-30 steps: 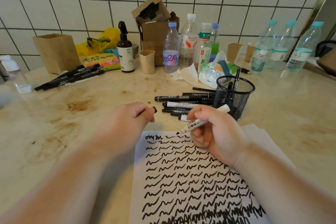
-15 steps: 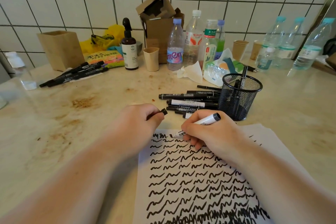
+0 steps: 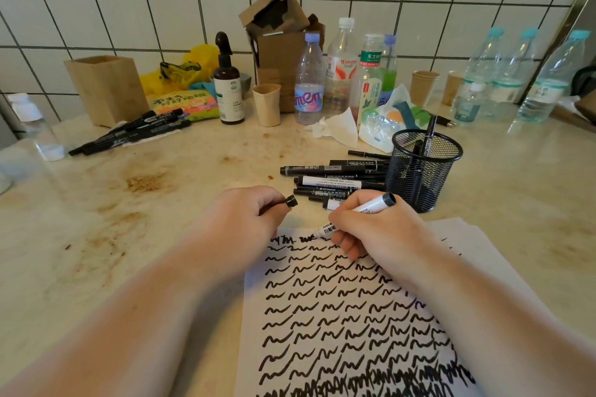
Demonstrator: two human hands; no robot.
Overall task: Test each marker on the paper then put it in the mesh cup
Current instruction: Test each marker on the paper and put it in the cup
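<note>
Lowered right hand (image 3: 374, 229) presses marker (image 3: 361, 211) (uncapped) onto paper (image 3: 322, 316).

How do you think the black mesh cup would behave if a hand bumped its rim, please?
The mesh cup looks light, being open wire mesh, so it would probably slide or tip. Only a couple of markers stand in it, leaning on the rim, adding little weight.

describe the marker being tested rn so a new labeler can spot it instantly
Start at the scribbled paper and go to its top edge, just before the black mesh cup. The marker is in the right hand, tip on the sheet. Its barrel is white, and it alone is uncapped.
</note>
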